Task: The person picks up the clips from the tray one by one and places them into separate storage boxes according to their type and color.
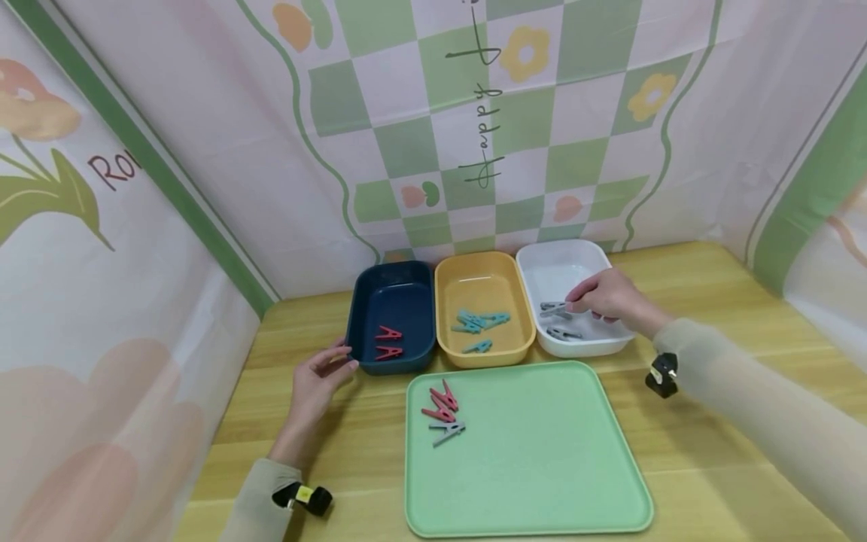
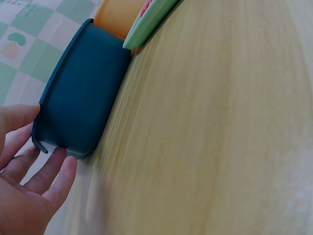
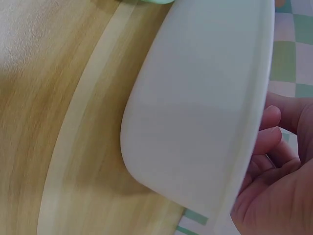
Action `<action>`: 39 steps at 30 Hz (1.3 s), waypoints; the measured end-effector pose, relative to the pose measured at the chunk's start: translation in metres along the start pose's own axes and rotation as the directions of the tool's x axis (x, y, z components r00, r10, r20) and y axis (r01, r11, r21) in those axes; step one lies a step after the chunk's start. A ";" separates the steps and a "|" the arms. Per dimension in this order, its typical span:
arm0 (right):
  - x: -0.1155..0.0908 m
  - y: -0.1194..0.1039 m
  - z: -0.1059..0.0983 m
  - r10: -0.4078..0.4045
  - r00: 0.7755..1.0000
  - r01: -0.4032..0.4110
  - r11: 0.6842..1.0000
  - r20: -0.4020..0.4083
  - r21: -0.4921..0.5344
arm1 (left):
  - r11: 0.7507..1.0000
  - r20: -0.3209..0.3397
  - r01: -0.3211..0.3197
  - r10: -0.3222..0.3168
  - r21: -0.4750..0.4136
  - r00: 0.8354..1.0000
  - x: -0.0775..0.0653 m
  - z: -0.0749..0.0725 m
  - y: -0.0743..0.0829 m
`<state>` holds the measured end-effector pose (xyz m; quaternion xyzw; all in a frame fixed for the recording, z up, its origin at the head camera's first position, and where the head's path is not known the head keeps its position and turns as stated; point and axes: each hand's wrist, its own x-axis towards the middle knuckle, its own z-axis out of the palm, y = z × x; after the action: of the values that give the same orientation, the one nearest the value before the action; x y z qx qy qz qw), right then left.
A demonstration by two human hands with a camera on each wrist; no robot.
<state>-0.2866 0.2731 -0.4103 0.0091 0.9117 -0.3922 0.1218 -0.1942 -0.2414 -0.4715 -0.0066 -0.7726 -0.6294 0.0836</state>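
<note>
My right hand [image 1: 609, 293] reaches over the white tray [image 1: 603, 348] and pinches a grey clothespin [image 1: 554, 311] among others there; another grey clothespin [image 1: 564, 333] lies nearer the front. In the right wrist view, the white tray's wall [image 3: 195, 107] hides what the right hand [image 3: 279, 171] holds. With relaxed fingers, my left hand [image 1: 321, 376] touches the front left corner of the navy tray [image 1: 394, 366]. Two red clothespins [image 1: 389, 351] lie in that tray. The left wrist view has the left hand [image 2: 34, 181] at the tray's end, fingertips against its rim and side.
Between them stands a yellow tray [image 1: 484, 360] holding several teal clothespins [image 1: 479, 346]. In front, a green tray [image 1: 535, 467] carries two red clothespins [image 1: 443, 406] and one grey clothespin [image 1: 448, 431] at its upper left. A patterned cloth [image 1: 467, 150] hangs behind the wooden table [image 1: 366, 467].
</note>
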 end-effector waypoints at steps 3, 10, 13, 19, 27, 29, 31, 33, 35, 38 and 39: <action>0.003 0.001 0.003 -0.003 1.000 0.003 1.000 0.001 -0.010 | 1.000 -0.001 -0.001 0.001 -0.003 1.000 0.000 0.000 -0.001; 0.005 0.002 0.005 -0.013 0.999 0.012 0.999 -0.044 -0.034 | 1.000 0.004 0.003 -0.003 -0.018 1.000 -0.001 0.001 -0.001; 0.001 0.000 0.003 -0.024 0.997 0.022 0.999 -0.068 -0.029 | 1.000 0.004 0.006 -0.006 -0.030 1.000 -0.001 0.002 0.000; -0.019 -0.011 -0.002 -0.076 0.992 0.077 0.997 -0.100 -0.001 | 1.000 -0.001 0.013 -0.013 -0.015 1.000 0.000 0.003 0.000; -0.050 -0.027 0.000 -0.165 0.977 0.166 0.986 -0.134 -0.005 | 1.000 0.001 -0.003 0.003 -0.019 1.000 0.000 0.002 -0.001; -0.056 -0.031 0.003 -0.187 0.972 0.188 0.982 -0.139 -0.010 | 1.000 0.003 -0.002 0.002 -0.028 1.000 -0.001 0.001 -0.001; -0.063 -0.035 0.005 -0.203 0.968 0.204 0.979 -0.147 -0.012 | 1.000 0.005 0.001 -0.001 -0.029 1.000 -0.001 0.001 -0.001; -0.068 -0.039 0.006 -0.214 0.964 0.215 0.977 -0.155 -0.009 | 1.000 0.005 0.004 -0.003 -0.029 1.000 -0.001 0.000 -0.001; -0.074 -0.042 0.009 -0.221 0.962 0.223 0.975 -0.161 -0.007 | 1.000 0.003 0.005 -0.005 -0.031 1.000 0.000 0.000 -0.001; -0.082 -0.046 0.014 -0.226 0.960 0.231 0.973 -0.165 0.009 | 1.000 -0.001 0.003 -0.003 -0.028 1.000 0.000 0.000 -0.001; -0.085 -0.046 0.016 -0.229 0.960 0.234 0.972 -0.162 0.016 | 1.000 -0.002 0.002 -0.002 -0.026 1.000 0.000 0.000 -0.001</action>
<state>-0.2063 0.2364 -0.3682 -0.0642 0.9064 -0.4175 0.0019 -0.1945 -0.2417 -0.4723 -0.0062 -0.7644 -0.6393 0.0837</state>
